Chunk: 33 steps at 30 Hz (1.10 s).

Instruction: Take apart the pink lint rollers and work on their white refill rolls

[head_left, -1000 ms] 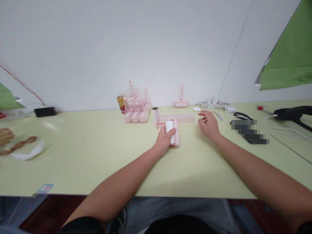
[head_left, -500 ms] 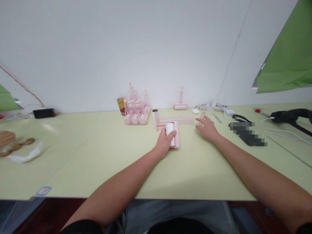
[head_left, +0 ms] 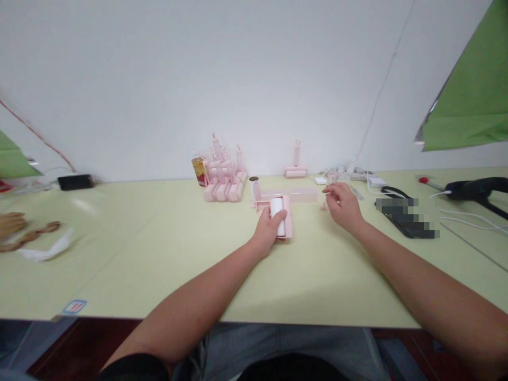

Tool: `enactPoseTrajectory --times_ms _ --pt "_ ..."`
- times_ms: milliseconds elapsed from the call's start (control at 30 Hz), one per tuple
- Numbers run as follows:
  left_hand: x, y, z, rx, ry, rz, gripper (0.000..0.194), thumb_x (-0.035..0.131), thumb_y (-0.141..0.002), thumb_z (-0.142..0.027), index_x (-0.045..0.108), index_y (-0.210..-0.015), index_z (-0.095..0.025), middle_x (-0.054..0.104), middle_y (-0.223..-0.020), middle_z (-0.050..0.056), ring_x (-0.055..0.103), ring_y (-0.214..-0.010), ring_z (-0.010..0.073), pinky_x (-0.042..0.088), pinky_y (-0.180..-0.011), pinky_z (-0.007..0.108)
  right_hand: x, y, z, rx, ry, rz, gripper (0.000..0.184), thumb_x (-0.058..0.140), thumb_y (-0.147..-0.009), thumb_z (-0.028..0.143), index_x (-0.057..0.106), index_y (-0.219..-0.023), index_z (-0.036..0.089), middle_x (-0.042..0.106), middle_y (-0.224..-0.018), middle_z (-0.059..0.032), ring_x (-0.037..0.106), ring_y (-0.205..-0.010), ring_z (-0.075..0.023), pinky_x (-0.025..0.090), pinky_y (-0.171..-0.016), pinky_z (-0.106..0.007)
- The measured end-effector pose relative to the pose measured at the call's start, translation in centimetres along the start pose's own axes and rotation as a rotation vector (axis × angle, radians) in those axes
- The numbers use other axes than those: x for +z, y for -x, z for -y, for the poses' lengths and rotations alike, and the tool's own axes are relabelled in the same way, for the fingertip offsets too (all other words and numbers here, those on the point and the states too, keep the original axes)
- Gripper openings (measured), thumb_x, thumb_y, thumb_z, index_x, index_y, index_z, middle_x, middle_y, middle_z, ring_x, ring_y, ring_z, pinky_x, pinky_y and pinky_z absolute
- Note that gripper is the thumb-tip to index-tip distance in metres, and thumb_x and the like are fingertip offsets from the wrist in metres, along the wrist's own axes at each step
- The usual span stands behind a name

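My left hand (head_left: 268, 228) is closed around a pink lint roller (head_left: 288, 218), its thumb across the white paper roll (head_left: 277, 210). The roller's frame lies crosswise, with a thin pink arm reaching left. To the right, my right hand (head_left: 344, 205) hovers low over the table, fingers curled together; what they hold, if anything, is hidden. Close by its fingertips shows a small pink piece (head_left: 323, 205); I cannot tell if it is touched. Translucent pink covers (head_left: 304, 195) lie behind my hands, beside an upright paper roll (head_left: 253, 188).
Several pink lint rollers (head_left: 223, 182) are grouped at the back beside a yellow-red bottle (head_left: 199, 170). Another lint roller (head_left: 296, 168) stands at the wall. Right: a dark phone-like object (head_left: 408, 222), cables and a black strap (head_left: 476, 190). Far left: another person's hand (head_left: 11, 223).
My right hand has drawn slightly right and its spread fingers have curled in. My left hand keeps its hold on the lint roller. The view has shifted slightly.
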<state>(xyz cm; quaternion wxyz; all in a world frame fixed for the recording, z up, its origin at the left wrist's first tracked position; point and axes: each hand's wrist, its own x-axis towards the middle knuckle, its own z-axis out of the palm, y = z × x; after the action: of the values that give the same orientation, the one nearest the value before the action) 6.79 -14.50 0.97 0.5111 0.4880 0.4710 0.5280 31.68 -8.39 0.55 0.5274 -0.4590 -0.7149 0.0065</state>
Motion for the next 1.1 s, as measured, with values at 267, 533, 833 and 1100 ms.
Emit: enactPoseTrajectory --times_ms 267,533,833,1100 --pt "-1.2 -0.2 -1.4 -0.173 0.363 0.257 0.038 0.065 -0.076 -0.047 0.06 -0.096 -0.014 0.065 -0.075 0.006 0.059 -0.052 0.0155 0.042 -0.04 0.025 -2.3 2.2 8.0 -0.222 -0.277 0.492 0.06 0.049 -0.088 0.015 0.046 -0.146 0.028 0.067 -0.108 -0.0052 0.057 -0.07 -0.015 0.047 -0.07 -0.03" --pt "-1.8 -0.1 -2.1 -0.189 0.439 0.276 0.035 0.067 -0.071 -0.041 0.06 -0.09 -0.012 0.065 -0.065 0.005 0.059 -0.048 0.0154 0.048 -0.044 0.027 -2.8 2.9 10.0 -0.153 -0.259 0.546 0.034 0.06 -0.092 0.035 0.062 -0.122 0.019 0.066 -0.084 -0.002 0.048 -0.056 -0.0099 0.038 -0.057 -0.024" --pt "-1.4 0.1 -2.1 -0.174 0.385 0.202 0.039 0.071 -0.066 -0.04 0.059 -0.091 -0.012 0.067 -0.066 0.005 0.059 -0.053 0.015 0.046 -0.05 0.026 -2.7 2.6 10.2 -0.108 -0.276 0.639 0.029 0.047 -0.099 0.038 0.066 -0.109 0.019 0.069 -0.079 -0.0021 0.058 -0.065 -0.0139 0.04 -0.064 -0.026" --pt "-1.3 0.3 -2.1 -0.119 0.313 0.207 0.044 0.072 -0.065 -0.041 0.057 -0.096 -0.014 0.063 -0.068 0.002 0.054 -0.054 0.0133 0.039 -0.052 0.025 -2.5 2.5 10.2 -0.035 -0.305 0.685 0.03 0.043 -0.101 0.036 0.067 -0.102 0.018 0.072 -0.085 -0.0032 0.063 -0.076 -0.0168 0.042 -0.072 -0.028"
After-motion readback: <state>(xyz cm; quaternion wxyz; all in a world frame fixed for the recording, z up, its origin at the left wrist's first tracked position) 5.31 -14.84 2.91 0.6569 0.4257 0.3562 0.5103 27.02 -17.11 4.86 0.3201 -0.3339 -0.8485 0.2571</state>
